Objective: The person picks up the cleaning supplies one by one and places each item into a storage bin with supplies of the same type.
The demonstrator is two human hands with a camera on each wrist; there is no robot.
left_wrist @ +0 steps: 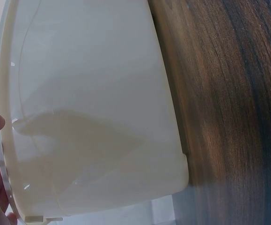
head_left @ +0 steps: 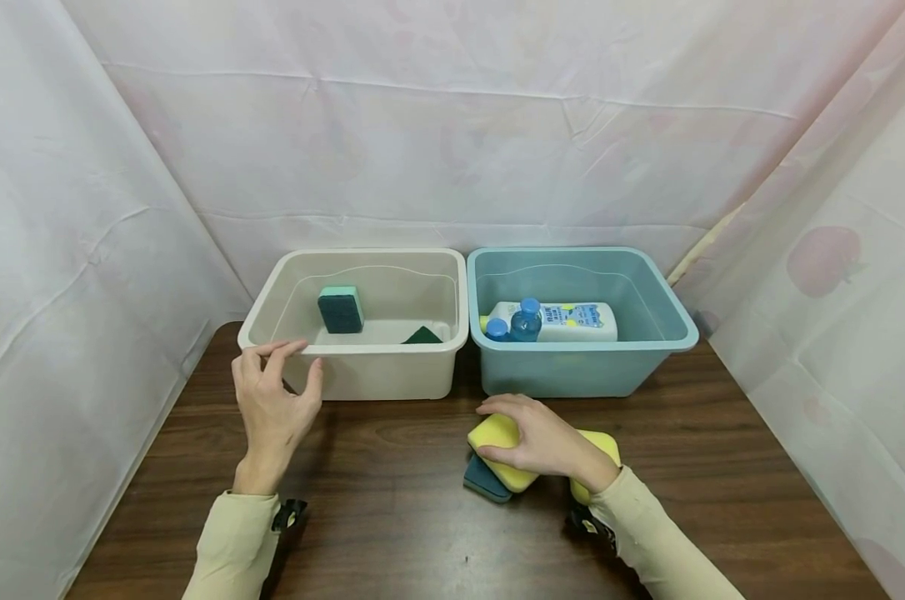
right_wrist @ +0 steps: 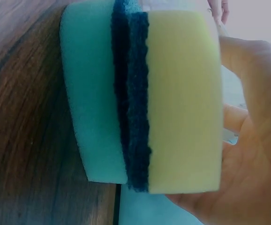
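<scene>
My left hand (head_left: 272, 408) is at the front left corner of the beige bin (head_left: 392, 371), fingertips right at the rim and thumb spread apart. A yellow sponge (head_left: 493, 433) with a dark scouring layer lies on top of a green sponge (right_wrist: 93, 93), whose dark side faces up. Over the yellow sponge reaches my right hand (head_left: 538, 437), thumb and fingers spread above its top face. In the right wrist view the thumb (right_wrist: 247, 51) overlaps the yellow edge, with a gap toward the palm. Another yellow sponge (head_left: 604, 444) is partly hidden beneath the right wrist.
Inside the beige bin stand a green sponge (head_left: 342, 310) and a dark green piece (head_left: 423, 336). The blue bin (head_left: 557, 371) beside it holds a white bottle (head_left: 572, 321) and small blue-capped bottles (head_left: 526, 323). White curtains (head_left: 452, 150) enclose the wooden table (head_left: 392, 500).
</scene>
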